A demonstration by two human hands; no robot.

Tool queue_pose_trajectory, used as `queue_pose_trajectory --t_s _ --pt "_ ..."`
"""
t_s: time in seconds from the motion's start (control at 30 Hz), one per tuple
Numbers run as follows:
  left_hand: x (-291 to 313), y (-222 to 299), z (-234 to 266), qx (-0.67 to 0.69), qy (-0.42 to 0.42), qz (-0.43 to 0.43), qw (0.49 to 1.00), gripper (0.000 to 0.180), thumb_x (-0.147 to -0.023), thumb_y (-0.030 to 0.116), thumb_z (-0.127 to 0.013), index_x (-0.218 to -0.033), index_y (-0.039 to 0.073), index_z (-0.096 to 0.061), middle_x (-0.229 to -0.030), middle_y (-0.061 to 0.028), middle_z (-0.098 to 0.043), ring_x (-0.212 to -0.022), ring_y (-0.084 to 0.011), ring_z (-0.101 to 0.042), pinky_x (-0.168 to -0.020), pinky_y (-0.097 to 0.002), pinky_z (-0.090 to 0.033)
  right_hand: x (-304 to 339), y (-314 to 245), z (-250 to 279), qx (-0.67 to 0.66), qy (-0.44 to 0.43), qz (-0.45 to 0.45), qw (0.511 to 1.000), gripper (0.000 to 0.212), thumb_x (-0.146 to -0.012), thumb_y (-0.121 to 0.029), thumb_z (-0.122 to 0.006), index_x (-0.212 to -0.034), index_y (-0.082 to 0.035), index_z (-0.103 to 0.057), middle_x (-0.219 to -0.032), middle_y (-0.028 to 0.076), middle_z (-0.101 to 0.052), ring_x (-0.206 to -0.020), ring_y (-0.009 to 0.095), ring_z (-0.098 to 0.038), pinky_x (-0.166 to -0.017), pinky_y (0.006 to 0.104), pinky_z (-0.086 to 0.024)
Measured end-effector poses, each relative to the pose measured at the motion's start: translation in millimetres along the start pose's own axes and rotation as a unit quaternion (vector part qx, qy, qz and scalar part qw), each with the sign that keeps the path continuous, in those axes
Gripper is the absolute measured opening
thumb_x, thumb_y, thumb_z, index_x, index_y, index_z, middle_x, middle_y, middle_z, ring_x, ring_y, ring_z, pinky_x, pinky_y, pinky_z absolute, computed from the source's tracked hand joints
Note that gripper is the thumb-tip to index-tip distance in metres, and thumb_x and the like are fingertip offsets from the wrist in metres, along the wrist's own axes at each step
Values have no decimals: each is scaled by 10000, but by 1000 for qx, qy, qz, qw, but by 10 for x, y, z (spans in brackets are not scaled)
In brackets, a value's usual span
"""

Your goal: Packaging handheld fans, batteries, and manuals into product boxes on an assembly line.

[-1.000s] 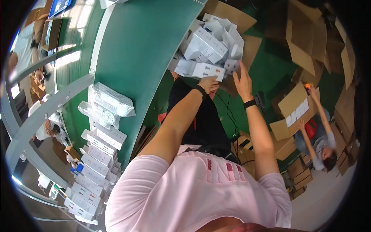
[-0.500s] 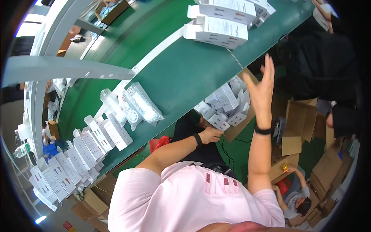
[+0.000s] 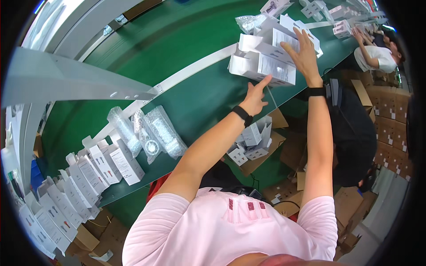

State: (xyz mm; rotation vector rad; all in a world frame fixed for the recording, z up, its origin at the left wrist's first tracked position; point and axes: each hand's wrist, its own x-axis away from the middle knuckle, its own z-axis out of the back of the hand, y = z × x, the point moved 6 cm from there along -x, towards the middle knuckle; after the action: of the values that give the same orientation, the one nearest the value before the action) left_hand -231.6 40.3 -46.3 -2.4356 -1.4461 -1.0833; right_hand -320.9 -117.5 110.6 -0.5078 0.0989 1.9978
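At the far right part of the green table (image 3: 199, 102), white cartons lie in a group with flaps raised. My right hand (image 3: 305, 60) is spread over the printed cartons (image 3: 284, 43) there, fingers apart; whether it touches them I cannot tell. My left hand (image 3: 254, 98) is at the near side of the closest white carton (image 3: 275, 68), its index finger stretched out to the carton's lower edge. Nothing is held in it. Below the table edge, several more white cartons (image 3: 252, 135) lie jumbled in a brown cardboard box (image 3: 262, 162).
Bubble-wrapped items (image 3: 164, 133) lie mid-table, beside a long row of upright white cartons (image 3: 104, 166) at the left. A grey metal frame (image 3: 84, 80) crosses the left side. A person in dark clothes (image 3: 350, 137) and a person in white (image 3: 381, 57) are at the right.
Both hands have moved up and away from me to the far cartons; my left hand has left the edge of the cardboard box. The view has turned to the right.
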Motion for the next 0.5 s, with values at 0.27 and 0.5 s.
queue_pose_trajectory --t_s 0.27,0.5 --pt "-249 229 93 -104 43 -83 990 1096 -730 550 -761 -1491 179 -65 -1556 -138 -137 -1421 -400 -136 -1013 -730 -195 -600 1041 140 -120 29 -133 983 784 -821 -562 -646 -1345 1 -493 -1339 288 -498 -1236 407 -487 -1017 413 -396" --pt "-244 429 115 -131 70 -116 982 1004 -791 571 -697 -1503 246 -68 -1557 -114 -148 -1417 -365 -160 -969 -745 -224 -618 1348 -155 -249 -152 -192 937 788 -820 -593 -635 -1393 -74 -485 -1218 204 -599 -1076 247 -590 -899 337 -462"
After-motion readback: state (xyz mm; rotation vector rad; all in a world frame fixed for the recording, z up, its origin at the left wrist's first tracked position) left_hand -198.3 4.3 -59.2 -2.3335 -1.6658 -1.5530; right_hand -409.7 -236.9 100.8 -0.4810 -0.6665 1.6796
